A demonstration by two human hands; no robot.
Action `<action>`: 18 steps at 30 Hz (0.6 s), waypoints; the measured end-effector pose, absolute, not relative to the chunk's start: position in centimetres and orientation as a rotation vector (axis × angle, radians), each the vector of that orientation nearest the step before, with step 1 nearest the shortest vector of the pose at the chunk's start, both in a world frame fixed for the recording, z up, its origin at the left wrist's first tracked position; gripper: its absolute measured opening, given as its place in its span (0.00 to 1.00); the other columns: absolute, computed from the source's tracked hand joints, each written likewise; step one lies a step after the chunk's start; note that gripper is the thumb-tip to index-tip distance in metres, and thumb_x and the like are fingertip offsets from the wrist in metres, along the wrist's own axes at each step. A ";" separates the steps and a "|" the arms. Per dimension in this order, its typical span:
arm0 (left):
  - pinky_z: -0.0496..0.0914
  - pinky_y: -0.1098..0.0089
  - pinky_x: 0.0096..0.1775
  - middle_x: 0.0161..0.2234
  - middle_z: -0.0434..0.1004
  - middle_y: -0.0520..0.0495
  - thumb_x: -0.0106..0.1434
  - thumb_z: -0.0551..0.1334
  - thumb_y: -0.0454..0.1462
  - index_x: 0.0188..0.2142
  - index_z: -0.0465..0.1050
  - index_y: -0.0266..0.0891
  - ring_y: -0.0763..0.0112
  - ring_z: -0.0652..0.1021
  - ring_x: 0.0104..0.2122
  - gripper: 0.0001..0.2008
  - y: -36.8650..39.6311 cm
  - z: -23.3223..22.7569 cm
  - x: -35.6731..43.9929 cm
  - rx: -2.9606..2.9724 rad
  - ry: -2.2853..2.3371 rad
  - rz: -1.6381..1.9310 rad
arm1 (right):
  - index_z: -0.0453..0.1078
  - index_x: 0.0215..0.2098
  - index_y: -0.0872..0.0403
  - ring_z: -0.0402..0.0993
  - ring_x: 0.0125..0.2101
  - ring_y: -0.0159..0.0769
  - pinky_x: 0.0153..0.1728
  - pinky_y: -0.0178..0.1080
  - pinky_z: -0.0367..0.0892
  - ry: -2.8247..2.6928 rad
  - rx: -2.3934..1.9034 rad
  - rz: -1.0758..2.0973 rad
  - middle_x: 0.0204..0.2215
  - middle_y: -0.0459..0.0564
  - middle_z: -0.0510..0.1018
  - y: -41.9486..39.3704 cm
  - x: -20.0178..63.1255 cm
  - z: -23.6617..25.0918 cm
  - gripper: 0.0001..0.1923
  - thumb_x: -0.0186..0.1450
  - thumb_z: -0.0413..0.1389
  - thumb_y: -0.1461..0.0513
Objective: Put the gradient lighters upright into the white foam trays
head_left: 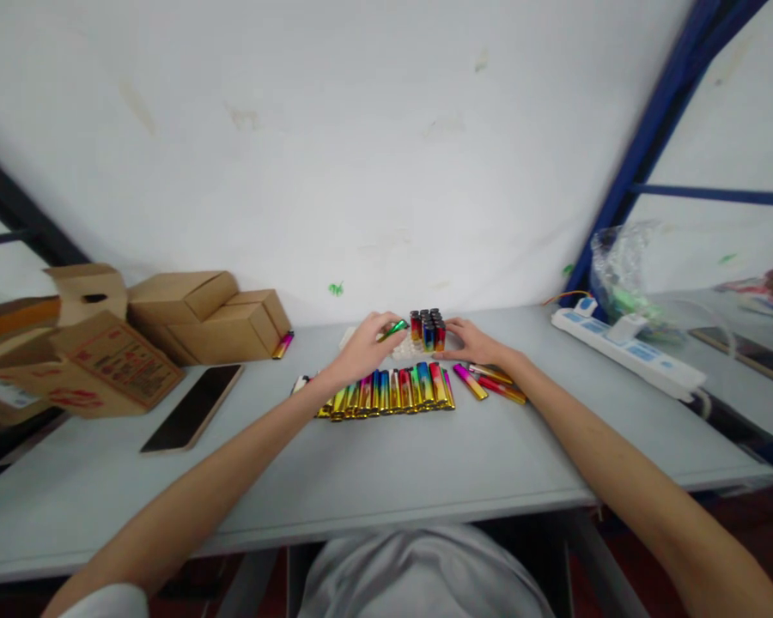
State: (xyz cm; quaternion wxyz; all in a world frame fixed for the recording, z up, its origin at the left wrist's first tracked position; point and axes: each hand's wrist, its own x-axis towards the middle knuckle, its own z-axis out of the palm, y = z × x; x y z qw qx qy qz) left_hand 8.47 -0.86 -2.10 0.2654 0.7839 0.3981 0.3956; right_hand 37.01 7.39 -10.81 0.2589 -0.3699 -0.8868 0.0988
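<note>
A green shiny lighter (394,330) lies tilted in my left hand (364,345), pinched between the fingers. Just right of it, several lighters with black tops (429,330) stand upright in a tight group on a clear plastic tray (407,348). My right hand (471,343) is at the right side of this group, fingers apart, thumb at the near corner; its fingertips seem to touch the outer lighters. Nearer to me lies a row of rainbow metallic lighters (386,390), partly behind my left forearm. A few loose lighters (473,382) lie below my right hand.
At left are an opened carton (112,360), closed brown boxes (222,322), a dark phone (193,408) and one lighter (283,345) by the boxes. A white power strip (628,352) and bubble wrap (624,266) sit at right. A white wall (386,172) backs the table.
</note>
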 end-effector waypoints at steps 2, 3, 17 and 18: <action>0.75 0.63 0.44 0.39 0.78 0.45 0.65 0.65 0.42 0.42 0.77 0.39 0.65 0.78 0.40 0.10 0.8 -1.7 8.8 2.190 1.048 1.102 | 0.70 0.60 0.55 0.70 0.57 0.54 0.61 0.56 0.65 -2.408 -0.995 0.269 0.57 0.61 0.73 7.3 37.0 -10.8 0.37 0.62 0.63 0.41; 0.75 0.63 0.45 0.39 0.80 0.44 0.64 0.65 0.42 0.42 0.78 0.39 0.64 0.79 0.41 0.10 1.5 -1.6 8.9 2.190 1.021 1.088 | 0.71 0.60 0.55 0.70 0.57 0.54 0.61 0.56 0.65 -2.407 -0.993 0.271 0.57 0.61 0.73 7.3 37.0 -10.7 0.37 0.62 0.63 0.41; 0.75 0.65 0.41 0.32 0.83 0.46 0.55 0.74 0.37 0.35 0.75 0.37 0.64 0.82 0.34 0.12 5.8 -4.6 10.8 2.348 1.245 1.122 | 0.69 0.62 0.54 0.70 0.57 0.56 0.61 0.57 0.65 -2.423 -1.008 0.287 0.56 0.62 0.73 7.4 37.0 -10.5 0.39 0.62 0.63 0.41; 0.74 0.64 0.42 0.32 0.83 0.46 0.55 0.74 0.37 0.35 0.75 0.37 0.64 0.82 0.34 0.11 5.9 -4.5 10.9 2.379 1.240 1.104 | 0.69 0.62 0.55 0.70 0.57 0.56 0.61 0.57 0.65 -2.424 -1.002 0.283 0.56 0.62 0.73 7.4 37.0 -10.5 0.39 0.62 0.63 0.41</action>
